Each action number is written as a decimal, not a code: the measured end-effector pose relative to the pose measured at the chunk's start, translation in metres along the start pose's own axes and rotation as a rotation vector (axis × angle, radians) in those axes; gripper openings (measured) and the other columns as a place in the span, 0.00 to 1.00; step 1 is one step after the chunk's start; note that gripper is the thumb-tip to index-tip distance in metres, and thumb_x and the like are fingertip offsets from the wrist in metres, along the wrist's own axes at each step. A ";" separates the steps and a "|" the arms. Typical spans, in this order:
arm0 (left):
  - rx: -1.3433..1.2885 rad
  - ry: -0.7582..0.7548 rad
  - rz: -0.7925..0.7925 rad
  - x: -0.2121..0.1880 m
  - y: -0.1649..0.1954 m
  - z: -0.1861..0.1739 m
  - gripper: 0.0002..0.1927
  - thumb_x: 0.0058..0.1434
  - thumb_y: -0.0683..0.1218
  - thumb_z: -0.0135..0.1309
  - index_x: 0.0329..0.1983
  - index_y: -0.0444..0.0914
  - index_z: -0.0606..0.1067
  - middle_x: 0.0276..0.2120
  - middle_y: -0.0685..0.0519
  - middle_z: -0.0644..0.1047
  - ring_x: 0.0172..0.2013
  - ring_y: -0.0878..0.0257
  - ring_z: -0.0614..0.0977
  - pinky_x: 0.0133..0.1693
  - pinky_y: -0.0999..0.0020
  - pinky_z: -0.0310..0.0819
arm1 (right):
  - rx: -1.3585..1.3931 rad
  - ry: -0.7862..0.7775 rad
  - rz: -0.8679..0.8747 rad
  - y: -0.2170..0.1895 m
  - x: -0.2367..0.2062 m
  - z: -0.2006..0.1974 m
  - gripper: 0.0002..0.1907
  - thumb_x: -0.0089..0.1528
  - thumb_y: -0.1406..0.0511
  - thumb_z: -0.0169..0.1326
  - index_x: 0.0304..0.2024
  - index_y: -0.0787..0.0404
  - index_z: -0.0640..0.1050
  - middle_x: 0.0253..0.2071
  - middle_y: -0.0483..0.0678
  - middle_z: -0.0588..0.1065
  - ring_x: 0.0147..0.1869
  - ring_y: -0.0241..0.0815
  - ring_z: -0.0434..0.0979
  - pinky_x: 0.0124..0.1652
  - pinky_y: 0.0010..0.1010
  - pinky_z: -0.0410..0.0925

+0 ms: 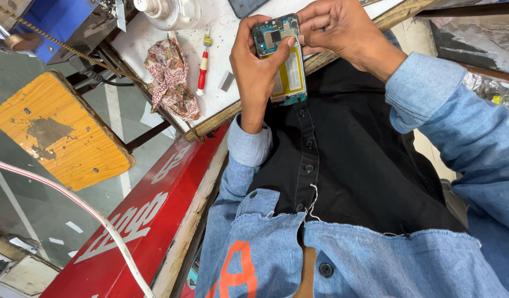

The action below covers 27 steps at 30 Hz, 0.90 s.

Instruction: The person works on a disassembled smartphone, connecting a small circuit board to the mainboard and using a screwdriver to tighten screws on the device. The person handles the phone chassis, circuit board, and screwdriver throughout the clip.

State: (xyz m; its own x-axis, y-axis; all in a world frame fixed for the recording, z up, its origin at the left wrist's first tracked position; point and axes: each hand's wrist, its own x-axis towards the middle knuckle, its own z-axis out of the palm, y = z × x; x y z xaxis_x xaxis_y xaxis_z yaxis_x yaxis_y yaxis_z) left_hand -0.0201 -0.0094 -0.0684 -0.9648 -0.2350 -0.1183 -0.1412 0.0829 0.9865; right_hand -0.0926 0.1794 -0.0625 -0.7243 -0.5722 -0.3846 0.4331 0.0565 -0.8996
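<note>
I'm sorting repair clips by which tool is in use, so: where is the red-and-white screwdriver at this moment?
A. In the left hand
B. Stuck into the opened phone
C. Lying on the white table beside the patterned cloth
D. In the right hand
C: the red-and-white screwdriver lies on the white table next to the patterned cloth, while the left hand and right hand both hold the opened phone.

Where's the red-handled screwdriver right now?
In the head view, the red-handled screwdriver lies on the white worktop, between the floral cloth and the left hand holding the opened phone.
</note>
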 end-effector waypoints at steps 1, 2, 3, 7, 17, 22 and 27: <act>-0.006 0.000 -0.004 0.000 0.000 0.000 0.22 0.59 0.39 0.70 0.53 0.36 0.73 0.38 0.53 0.83 0.40 0.69 0.85 0.44 0.74 0.80 | 0.013 -0.005 -0.009 0.000 0.000 0.000 0.15 0.65 0.78 0.57 0.55 0.70 0.76 0.48 0.53 0.80 0.52 0.40 0.84 0.50 0.29 0.81; -0.012 0.000 -0.010 0.001 -0.001 0.001 0.22 0.59 0.39 0.70 0.53 0.36 0.73 0.38 0.53 0.83 0.40 0.69 0.85 0.44 0.74 0.81 | 0.026 -0.010 -0.018 0.000 0.000 0.000 0.15 0.66 0.78 0.57 0.55 0.70 0.75 0.48 0.53 0.80 0.52 0.40 0.84 0.51 0.29 0.81; -0.018 0.000 -0.015 0.000 -0.001 0.001 0.22 0.59 0.39 0.70 0.53 0.36 0.73 0.38 0.53 0.83 0.40 0.69 0.85 0.44 0.74 0.81 | 0.040 -0.015 -0.027 0.000 0.000 0.000 0.15 0.66 0.78 0.57 0.55 0.70 0.75 0.49 0.53 0.80 0.53 0.39 0.84 0.52 0.29 0.82; 0.014 0.019 -0.007 0.001 0.001 0.003 0.21 0.58 0.39 0.70 0.52 0.36 0.73 0.37 0.53 0.83 0.39 0.69 0.85 0.43 0.74 0.81 | -0.014 0.004 -0.030 -0.001 0.000 0.002 0.15 0.65 0.78 0.58 0.55 0.71 0.76 0.47 0.54 0.80 0.51 0.40 0.84 0.50 0.29 0.81; 0.005 0.037 -0.033 0.001 0.005 0.005 0.21 0.58 0.40 0.70 0.51 0.35 0.73 0.37 0.53 0.83 0.38 0.69 0.85 0.42 0.75 0.81 | -0.026 0.001 -0.031 -0.004 0.001 0.003 0.14 0.65 0.78 0.59 0.54 0.71 0.76 0.47 0.53 0.80 0.51 0.39 0.84 0.50 0.28 0.81; 0.001 0.033 -0.018 0.000 0.004 0.005 0.21 0.58 0.40 0.70 0.51 0.35 0.73 0.37 0.53 0.82 0.39 0.70 0.84 0.43 0.75 0.81 | -0.017 0.004 -0.013 -0.004 0.001 0.003 0.14 0.66 0.77 0.58 0.54 0.71 0.76 0.47 0.53 0.80 0.51 0.39 0.84 0.49 0.27 0.81; -0.005 0.035 -0.009 0.000 0.005 0.004 0.21 0.59 0.39 0.69 0.51 0.35 0.73 0.37 0.53 0.82 0.38 0.70 0.83 0.43 0.75 0.80 | -0.030 0.001 -0.009 -0.004 0.001 0.003 0.14 0.65 0.77 0.59 0.54 0.71 0.76 0.47 0.53 0.80 0.51 0.40 0.84 0.49 0.28 0.81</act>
State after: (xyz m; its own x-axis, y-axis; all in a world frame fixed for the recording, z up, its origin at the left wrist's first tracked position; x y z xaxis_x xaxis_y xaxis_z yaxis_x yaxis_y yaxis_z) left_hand -0.0213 -0.0048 -0.0636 -0.9553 -0.2689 -0.1230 -0.1483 0.0757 0.9860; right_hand -0.0935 0.1762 -0.0584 -0.7286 -0.5722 -0.3765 0.4103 0.0756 -0.9088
